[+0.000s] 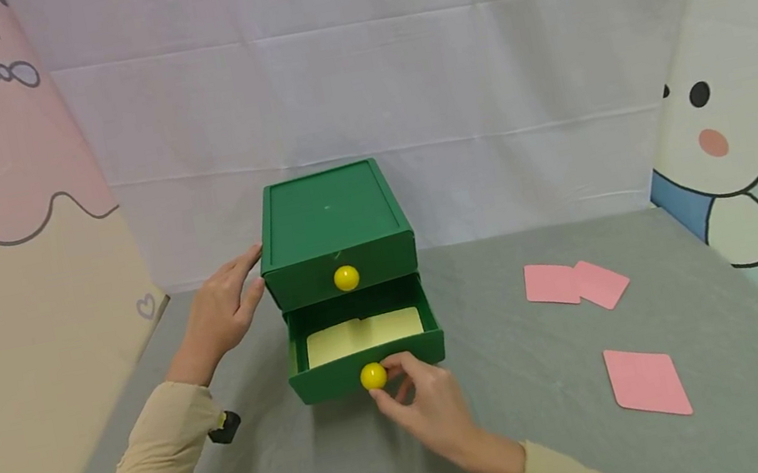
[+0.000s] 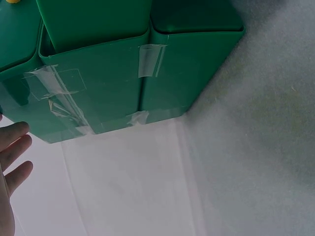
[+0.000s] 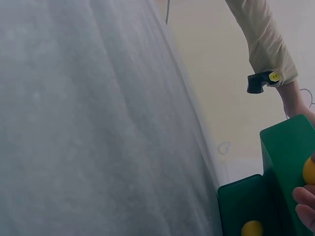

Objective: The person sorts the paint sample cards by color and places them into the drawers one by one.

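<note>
Pinching the yellow knob (image 1: pixel 373 376) between thumb and fingers, the right hand (image 1: pixel 434 408) sits just below the middle of the frame, its grip at the front of a pulled-out drawer (image 1: pixel 332 382). This drawer belongs to a green cabinet (image 1: pixel 329 211) standing in the centre on the grey table (image 1: pixel 544 393), and pale yellow cards (image 1: pixel 333 344) lie inside it. Left of centre, the left hand (image 1: pixel 220 307) has its grip spread, fingers extended at the cabinet's side. Above the drawer, another yellow knob (image 1: pixel 347 278) marks a closed top drawer (image 1: pixel 383 259). Two pink cards (image 1: pixel 549 284) lie together right of centre, and a single pink card (image 1: pixel 648 382) lies at lower right. In the left wrist view, clear tape (image 2: pixel 152 59) spans the seams between the cabinet's stacked sections.
</note>
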`<state>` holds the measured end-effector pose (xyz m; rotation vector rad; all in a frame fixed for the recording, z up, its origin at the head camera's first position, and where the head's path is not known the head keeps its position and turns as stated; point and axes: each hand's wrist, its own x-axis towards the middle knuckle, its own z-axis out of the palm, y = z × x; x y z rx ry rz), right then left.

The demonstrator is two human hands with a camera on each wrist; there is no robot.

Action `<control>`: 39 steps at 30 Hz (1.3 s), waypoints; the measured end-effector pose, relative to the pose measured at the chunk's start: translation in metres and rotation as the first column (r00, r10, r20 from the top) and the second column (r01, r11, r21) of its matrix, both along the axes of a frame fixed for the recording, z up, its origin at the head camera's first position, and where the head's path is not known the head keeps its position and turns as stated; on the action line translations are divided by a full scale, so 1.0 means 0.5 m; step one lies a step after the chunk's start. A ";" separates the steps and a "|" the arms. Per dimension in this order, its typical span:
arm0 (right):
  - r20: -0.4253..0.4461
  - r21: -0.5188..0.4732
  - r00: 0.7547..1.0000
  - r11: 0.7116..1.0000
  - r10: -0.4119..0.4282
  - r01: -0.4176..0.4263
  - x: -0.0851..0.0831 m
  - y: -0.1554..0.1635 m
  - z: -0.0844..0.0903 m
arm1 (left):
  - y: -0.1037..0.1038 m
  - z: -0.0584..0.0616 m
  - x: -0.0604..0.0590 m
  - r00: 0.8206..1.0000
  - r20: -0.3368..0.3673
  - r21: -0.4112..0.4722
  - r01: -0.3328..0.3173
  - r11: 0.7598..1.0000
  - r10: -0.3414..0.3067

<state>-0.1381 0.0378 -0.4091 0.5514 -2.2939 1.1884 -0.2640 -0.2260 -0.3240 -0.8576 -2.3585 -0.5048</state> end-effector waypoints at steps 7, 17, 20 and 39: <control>-0.058 0.074 0.998 0.997 -0.012 0.016 -0.029 0.001 0.000 | 0.001 -0.001 0.000 1.000 0.006 -0.001 -0.006 1.000 0.006; -0.106 0.141 0.994 0.989 -0.031 0.046 -0.064 -0.003 -0.001 | 0.002 0.000 0.000 1.000 0.009 0.003 0.002 1.000 -0.002; -0.113 0.150 0.993 0.987 -0.044 0.061 -0.074 -0.008 -0.003 | 0.001 0.000 -0.001 1.000 0.010 0.003 0.000 1.000 0.000; 0.001 0.118 0.998 0.991 -0.066 0.065 -0.127 -0.019 0.011 | -0.001 -0.002 0.001 1.000 0.025 0.007 0.002 1.000 -0.002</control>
